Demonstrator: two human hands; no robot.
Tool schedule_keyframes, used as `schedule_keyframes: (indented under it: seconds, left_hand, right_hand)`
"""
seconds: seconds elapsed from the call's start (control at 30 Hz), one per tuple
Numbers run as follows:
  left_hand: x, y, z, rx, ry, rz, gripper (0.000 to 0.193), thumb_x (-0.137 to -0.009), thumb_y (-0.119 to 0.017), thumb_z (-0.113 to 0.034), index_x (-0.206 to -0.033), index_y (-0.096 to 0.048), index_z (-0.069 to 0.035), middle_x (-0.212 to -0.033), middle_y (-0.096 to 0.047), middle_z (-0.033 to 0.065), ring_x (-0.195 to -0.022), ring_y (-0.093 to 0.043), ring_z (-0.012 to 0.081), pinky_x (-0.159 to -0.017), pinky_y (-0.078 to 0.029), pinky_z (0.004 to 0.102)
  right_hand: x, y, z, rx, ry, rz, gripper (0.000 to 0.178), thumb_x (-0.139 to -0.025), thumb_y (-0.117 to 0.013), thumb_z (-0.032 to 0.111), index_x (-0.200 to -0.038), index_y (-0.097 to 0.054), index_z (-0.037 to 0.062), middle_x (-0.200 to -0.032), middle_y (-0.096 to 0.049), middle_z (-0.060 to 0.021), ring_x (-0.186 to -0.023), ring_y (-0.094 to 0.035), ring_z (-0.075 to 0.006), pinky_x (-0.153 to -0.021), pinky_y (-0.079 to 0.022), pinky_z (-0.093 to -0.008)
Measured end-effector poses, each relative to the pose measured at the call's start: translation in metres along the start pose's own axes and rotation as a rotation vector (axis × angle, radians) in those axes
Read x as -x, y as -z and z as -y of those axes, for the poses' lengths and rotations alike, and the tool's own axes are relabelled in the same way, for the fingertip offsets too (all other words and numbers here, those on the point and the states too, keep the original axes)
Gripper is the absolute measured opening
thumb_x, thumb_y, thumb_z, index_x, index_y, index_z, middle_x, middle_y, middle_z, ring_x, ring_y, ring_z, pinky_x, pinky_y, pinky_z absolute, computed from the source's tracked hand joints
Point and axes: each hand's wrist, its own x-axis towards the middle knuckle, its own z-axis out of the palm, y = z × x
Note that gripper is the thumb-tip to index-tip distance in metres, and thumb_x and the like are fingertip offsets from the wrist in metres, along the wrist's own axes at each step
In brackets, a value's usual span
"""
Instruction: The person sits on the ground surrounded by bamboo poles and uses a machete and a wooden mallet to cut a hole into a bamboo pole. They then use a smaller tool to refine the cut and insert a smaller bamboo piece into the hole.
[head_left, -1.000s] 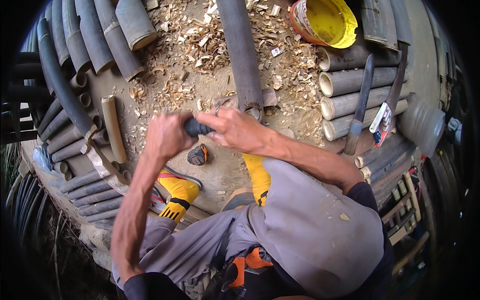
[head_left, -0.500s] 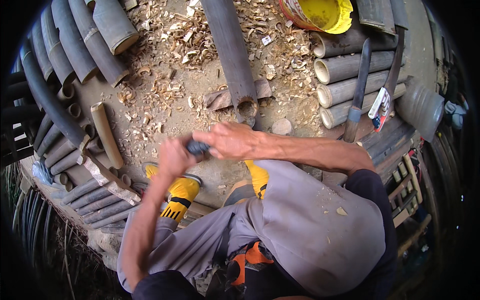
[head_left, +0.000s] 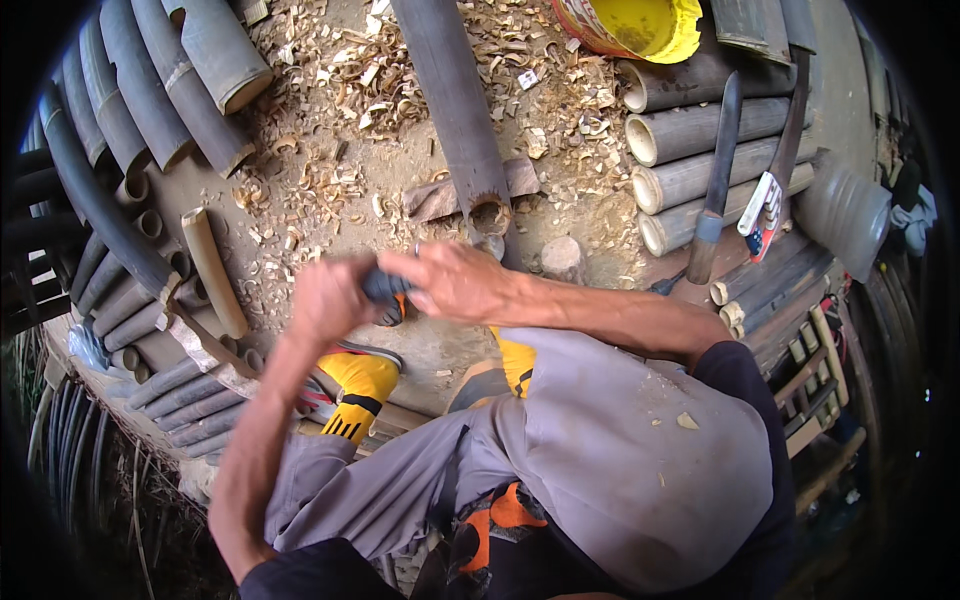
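Between my two hands is a dark grey, cylinder-shaped tool point(head_left: 380, 285) with an orange and black part below it; its full form is hidden, so its kind is unclear. My left hand point(head_left: 330, 300), smeared by motion, is closed around its left side. Fingers of my right hand point(head_left: 455, 283) curl on its right side. Just beyond the right hand lies the open lower end of a thick dark bamboo pole point(head_left: 455, 110), resting across a reddish block point(head_left: 430, 201). The pole's end looks cut and hollow.
Bamboo pieces point(head_left: 130, 90) line the left, with more stacked tubes point(head_left: 690, 140) at right. A long blade point(head_left: 725, 150) stands by that stack. A yellow bucket point(head_left: 640, 25) sits at the far right, and pale chips point(head_left: 350, 90) cover the ground. A wooden stump point(head_left: 563, 258) is near my right forearm.
My left hand has shifted slightly left and its forearm has swung outward. The orange part of the held tool now shows. My right hand stays nearly in place.
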Motion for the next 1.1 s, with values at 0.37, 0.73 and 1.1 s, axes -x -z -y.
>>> schedule_keyframes:
  seconds: [0.37,0.73,1.1]
  left_hand:
    - [-0.011,0.03,-0.009,-0.046,0.043,0.064,0.02,-0.06,-0.07,-0.016,-0.076,-0.062,-0.008,-0.069,-0.065,0.012,-0.058,-0.063,0.031,-0.057,-0.053,0.0409]
    - [0.048,-0.156,-0.146,0.693,0.662,-0.379,0.034,-0.064,-0.078,-0.019,-0.092,-0.063,-0.006,-0.069,-0.065,0.0198,-0.063,-0.067,0.0325,-0.061,-0.053,0.0409]
    - [0.021,-0.011,-0.023,0.052,0.219,-0.187,0.028,-0.058,-0.077,-0.021,-0.079,-0.062,-0.009,-0.069,-0.065,0.0107,-0.057,-0.064,0.0284,-0.056,-0.053,0.04]
  right_hand:
    - [-0.003,-0.011,-0.01,-0.064,0.17,-0.229,0.043,-0.076,-0.063,0.008,-0.115,-0.045,0.0047,-0.084,-0.059,-0.0194,-0.079,-0.061,-0.0367,-0.068,-0.05,-0.046]
    - [0.042,0.014,-0.024,0.432,0.39,0.471,0.009,-0.067,-0.063,0.012,-0.076,-0.063,0.0118,-0.063,-0.064,-0.0118,-0.064,-0.066,-0.0302,-0.048,-0.049,-0.0404]
    - [-0.003,0.008,-0.004,0.255,0.258,-0.163,0.037,-0.073,-0.062,0.008,-0.109,-0.054,0.0063,-0.076,-0.062,-0.0171,-0.077,-0.064,-0.034,-0.065,-0.052,-0.043]
